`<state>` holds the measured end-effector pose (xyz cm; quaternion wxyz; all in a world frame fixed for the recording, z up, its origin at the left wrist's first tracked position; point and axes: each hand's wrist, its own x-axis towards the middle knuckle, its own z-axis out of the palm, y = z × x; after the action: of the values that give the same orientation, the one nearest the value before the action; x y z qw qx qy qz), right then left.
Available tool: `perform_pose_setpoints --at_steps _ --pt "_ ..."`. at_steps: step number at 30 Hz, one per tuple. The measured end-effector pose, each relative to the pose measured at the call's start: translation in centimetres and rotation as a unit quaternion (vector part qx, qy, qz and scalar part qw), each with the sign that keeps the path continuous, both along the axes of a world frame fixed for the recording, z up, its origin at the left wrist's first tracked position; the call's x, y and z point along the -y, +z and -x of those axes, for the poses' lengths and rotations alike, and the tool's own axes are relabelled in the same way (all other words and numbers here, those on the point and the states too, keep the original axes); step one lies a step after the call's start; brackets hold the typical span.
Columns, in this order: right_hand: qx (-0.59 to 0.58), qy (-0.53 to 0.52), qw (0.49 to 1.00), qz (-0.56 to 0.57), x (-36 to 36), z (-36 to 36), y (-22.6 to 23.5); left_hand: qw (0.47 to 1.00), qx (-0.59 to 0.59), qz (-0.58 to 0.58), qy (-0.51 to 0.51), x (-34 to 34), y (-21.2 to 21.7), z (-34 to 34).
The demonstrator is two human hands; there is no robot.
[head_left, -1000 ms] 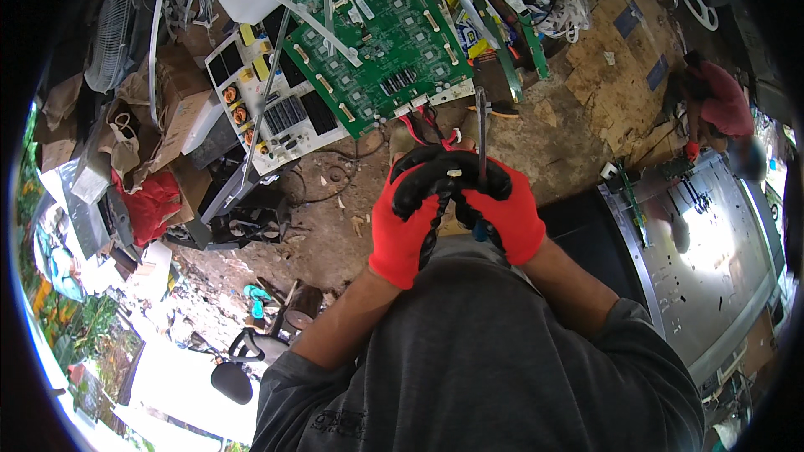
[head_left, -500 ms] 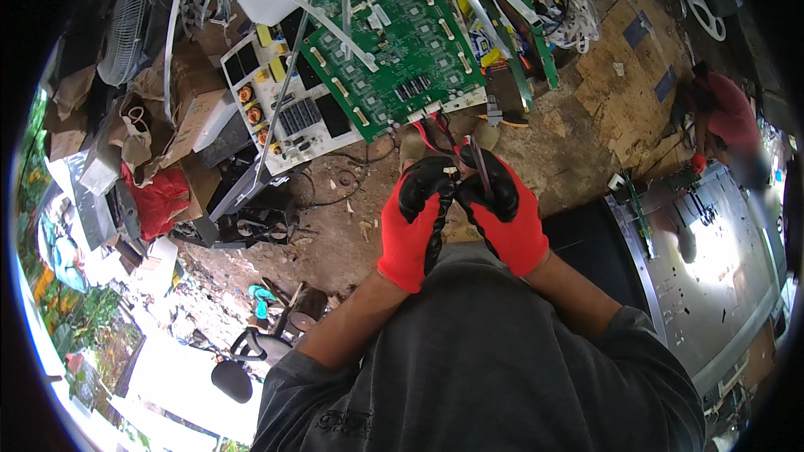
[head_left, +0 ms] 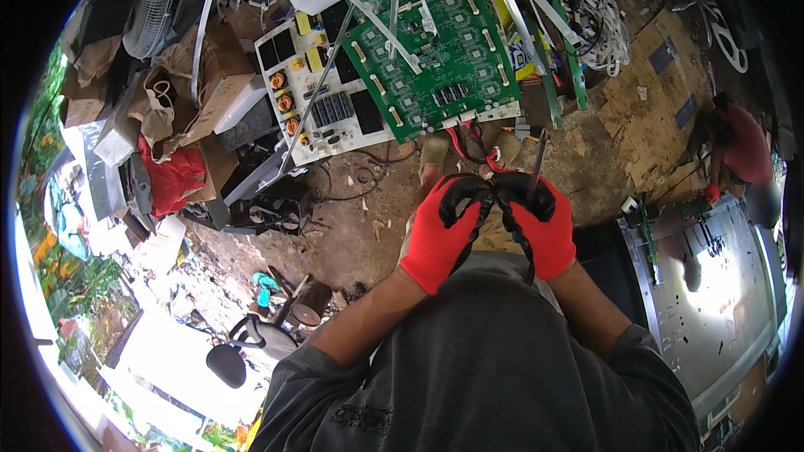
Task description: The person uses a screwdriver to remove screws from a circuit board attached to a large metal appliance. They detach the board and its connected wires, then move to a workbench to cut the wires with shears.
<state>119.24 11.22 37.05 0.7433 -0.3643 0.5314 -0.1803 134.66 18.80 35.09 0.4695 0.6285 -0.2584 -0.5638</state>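
My left hand (head_left: pixel 450 230), in a red glove with black palm and fingers, is closed in a pinch; its fingertips hide whatever they hold. Against it, nearly fingertip to fingertip, my right hand (head_left: pixel 540 228) wears a matching glove. A slim metal tool (head_left: pixel 540 155) juts up from my right fist, its lower part covered by the fingers. Just beyond the hands hang red and black wires (head_left: pixel 460 147) with a pale connector (head_left: pixel 496 154), at the near edge of a green circuit board (head_left: pixel 427 54). That board lies partly over a white power board (head_left: pixel 289 100).
Metal strips (head_left: pixel 368 12) cross above the boards. At left are a cardboard box (head_left: pixel 222 88), red cloth (head_left: pixel 174 177) and black plastic parts (head_left: pixel 272 205). White cables (head_left: pixel 610 38) are heaped at far right. A person (head_left: pixel 745 146) bends over a large metal panel (head_left: pixel 720 285) to my right.
The view has shifted, so the boards sit further right in it. My fingertips have come closer together. A small pale piece seen at my left fingers is now hidden.
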Motion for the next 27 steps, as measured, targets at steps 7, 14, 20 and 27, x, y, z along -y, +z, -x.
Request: perform_pose_setpoints --at_steps 7,14,20,27 --pt "0.05 -0.038 0.998 -0.02 -0.1 0.6 -1.5 0.998 0.011 -0.056 -0.039 0.5 1.5 -0.3" --pt "0.081 -0.099 0.991 -0.043 0.7 1.5 -2.3 0.978 0.144 0.024 0.151 1.5 -3.5 -4.1" --pt "0.046 -0.123 0.991 -0.029 1.6 2.0 -1.9 0.957 0.226 -0.123 0.134 6.0 -9.5 -13.0" --pt "0.105 -0.161 0.98 -0.055 1.4 3.7 -1.8 0.928 0.335 -0.156 0.053 8.1 -9.1 -13.2"
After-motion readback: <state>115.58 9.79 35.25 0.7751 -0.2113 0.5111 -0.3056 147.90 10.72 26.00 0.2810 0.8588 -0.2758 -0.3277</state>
